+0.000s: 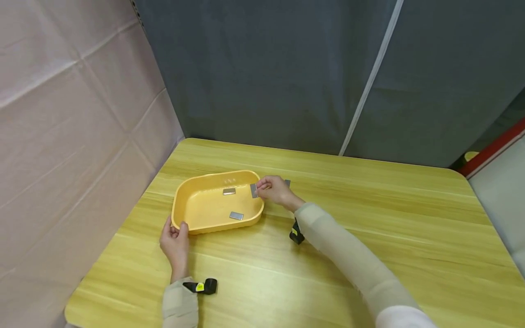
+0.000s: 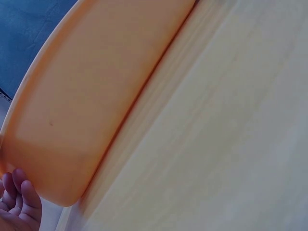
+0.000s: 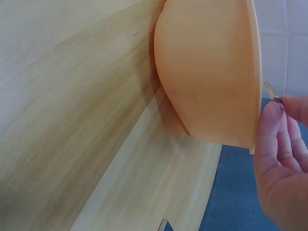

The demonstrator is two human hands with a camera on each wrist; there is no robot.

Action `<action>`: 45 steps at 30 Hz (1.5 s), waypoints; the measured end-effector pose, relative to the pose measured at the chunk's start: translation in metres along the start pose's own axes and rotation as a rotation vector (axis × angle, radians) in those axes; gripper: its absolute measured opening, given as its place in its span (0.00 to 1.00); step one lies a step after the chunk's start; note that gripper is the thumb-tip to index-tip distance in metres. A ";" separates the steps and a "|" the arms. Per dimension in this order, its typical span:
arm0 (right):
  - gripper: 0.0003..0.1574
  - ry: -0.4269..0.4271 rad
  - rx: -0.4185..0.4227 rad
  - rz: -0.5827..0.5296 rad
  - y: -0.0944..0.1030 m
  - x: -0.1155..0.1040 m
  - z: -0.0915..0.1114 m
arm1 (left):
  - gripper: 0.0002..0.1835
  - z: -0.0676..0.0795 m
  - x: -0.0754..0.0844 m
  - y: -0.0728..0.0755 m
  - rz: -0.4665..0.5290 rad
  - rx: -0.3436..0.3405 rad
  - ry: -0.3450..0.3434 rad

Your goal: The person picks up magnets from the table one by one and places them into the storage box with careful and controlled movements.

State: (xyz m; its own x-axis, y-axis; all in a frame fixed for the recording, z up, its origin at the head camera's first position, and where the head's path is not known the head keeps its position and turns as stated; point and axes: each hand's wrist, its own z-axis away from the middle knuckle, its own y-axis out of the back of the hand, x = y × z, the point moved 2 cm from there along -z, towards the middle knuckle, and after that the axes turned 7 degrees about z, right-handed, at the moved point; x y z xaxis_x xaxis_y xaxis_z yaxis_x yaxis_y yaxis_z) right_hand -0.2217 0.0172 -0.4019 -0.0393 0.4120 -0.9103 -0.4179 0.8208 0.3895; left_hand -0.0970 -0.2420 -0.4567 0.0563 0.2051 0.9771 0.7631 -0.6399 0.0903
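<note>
Right hand's pinch: the right hand (image 1: 275, 189) has thumb and fingertips together on a thin grey plate (image 1: 254, 191), clamped at its edge.
Grey plate: flat, rectangular, matt-looking, held tilted above the right end of the tray.
Left hand's hold: the left hand (image 1: 175, 243) grips the near left corner of the yellow tray (image 1: 205, 208), thumb and fingers at the rim.
Yellow tray: deep-walled, a rounded rectangle, flat on the table.
Inside the tray: two small metallic blocks, the far block (image 1: 229, 191) by the back wall and the near block (image 1: 236, 215) toward the front, well apart.
Beyond the right hand: another grey piece (image 1: 288, 183), mostly hidden.
Yellow labels: one label (image 1: 200, 287) on the left wrist's black camera mount (image 1: 210, 286) (dark marks on it, too small to read from here).
Underneath: a wood-grain table (image 1: 389, 214).
Behind: a dark grey curtain (image 1: 254, 68).
</note>
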 end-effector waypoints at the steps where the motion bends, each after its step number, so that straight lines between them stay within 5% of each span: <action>1: 0.10 0.003 0.001 0.006 0.000 -0.001 0.000 | 0.22 0.000 0.000 0.000 -0.001 -0.001 -0.001; 15: 0.09 0.056 0.025 0.091 -0.011 -0.010 -0.010 | 0.22 0.006 0.017 0.002 0.058 -0.016 0.014; 22: 0.09 0.062 0.038 0.130 -0.021 -0.019 -0.012 | 0.22 0.005 0.007 0.002 0.042 -0.010 0.016; 38: 0.06 0.071 0.046 0.450 -0.043 -0.027 -0.023 | 0.23 0.005 -0.001 0.005 0.028 -0.009 0.008; 41: 0.03 0.082 0.026 0.547 -0.045 -0.024 -0.029 | 0.23 0.006 -0.001 0.005 0.027 -0.012 0.014; 45: 0.01 0.148 0.004 0.656 -0.055 0.017 -0.070 | 0.23 0.007 -0.001 0.005 0.036 -0.006 0.015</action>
State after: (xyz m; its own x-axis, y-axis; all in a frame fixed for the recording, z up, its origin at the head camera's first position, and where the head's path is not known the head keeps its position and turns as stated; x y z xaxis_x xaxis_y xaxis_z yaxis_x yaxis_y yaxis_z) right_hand -0.2626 -0.0485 -0.4488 -0.4078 0.7678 -0.4942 -0.2619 0.4201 0.8689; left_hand -0.0892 -0.2405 -0.4584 0.0741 0.1706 0.9826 0.7566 -0.6515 0.0560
